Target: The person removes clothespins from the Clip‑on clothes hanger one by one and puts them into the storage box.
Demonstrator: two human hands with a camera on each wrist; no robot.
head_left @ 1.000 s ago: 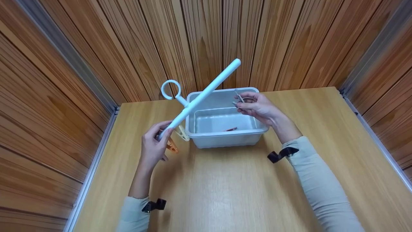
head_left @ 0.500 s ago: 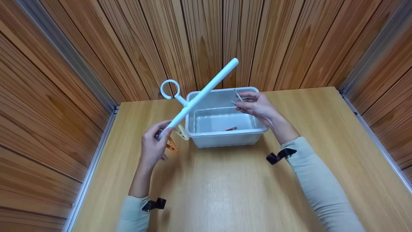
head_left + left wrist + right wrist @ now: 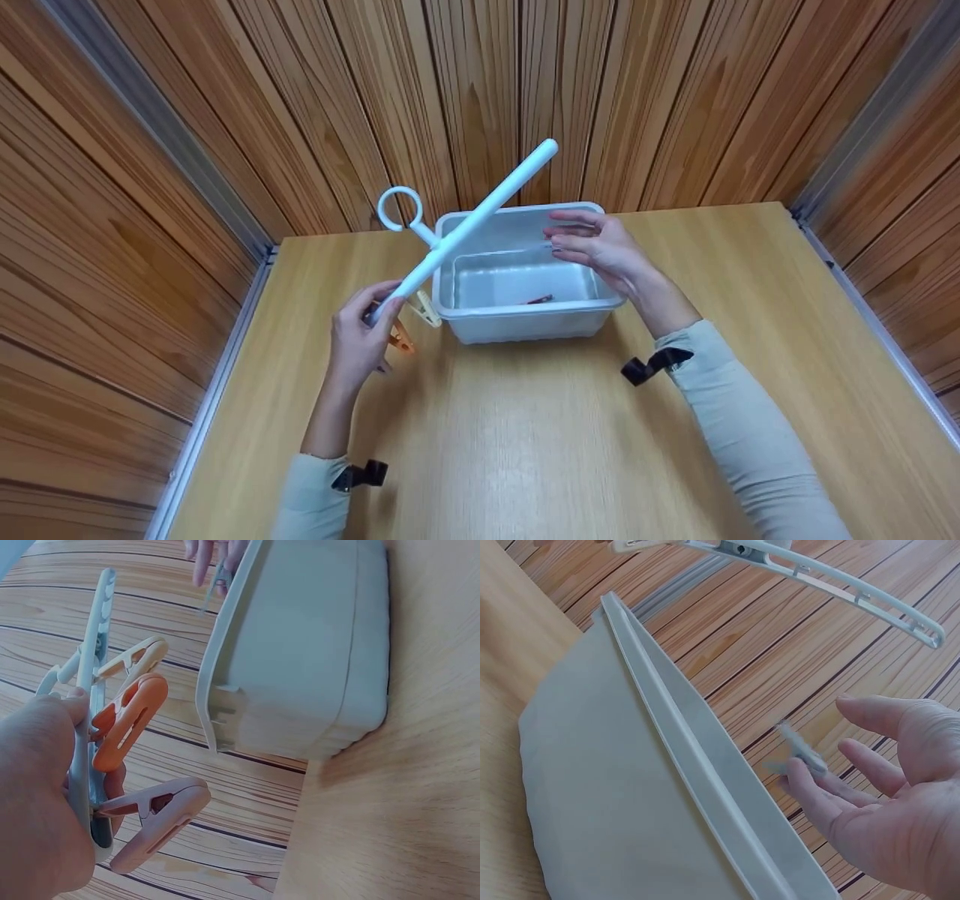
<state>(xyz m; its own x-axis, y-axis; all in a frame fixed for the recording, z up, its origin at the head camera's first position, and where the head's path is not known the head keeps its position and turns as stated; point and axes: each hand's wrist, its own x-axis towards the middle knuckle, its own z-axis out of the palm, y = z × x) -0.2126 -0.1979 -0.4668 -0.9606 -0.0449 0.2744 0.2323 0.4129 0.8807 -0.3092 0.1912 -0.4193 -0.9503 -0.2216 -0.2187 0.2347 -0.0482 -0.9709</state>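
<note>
My left hand [image 3: 358, 341] grips one end of a pale blue clip hanger [image 3: 480, 216], which slants up to the right with its ring hook at the back left. From its underside hang a cream clothespin [image 3: 142, 660], an orange clothespin [image 3: 129, 720] and a pinkish clothespin [image 3: 169, 823]. My right hand [image 3: 604, 247] hovers over the right side of the grey bin [image 3: 532, 328], thumb and fingers spread apart. A blurred grey clothespin [image 3: 804, 751] is by its fingertips, not pinched. Inside the bin lies a small reddish piece [image 3: 538, 299].
The bin stands toward the back of the wooden table [image 3: 510, 427], near the plank wall [image 3: 495, 97]. More plank panels rise at left and right. A black wrist mount [image 3: 360, 475] sits on the left sleeve, another black mount [image 3: 656, 366] on the right.
My right fingers have spread and let go of the grey clothespin they were pinching, above the bin. My left hand and the hanger have hardly moved.
</note>
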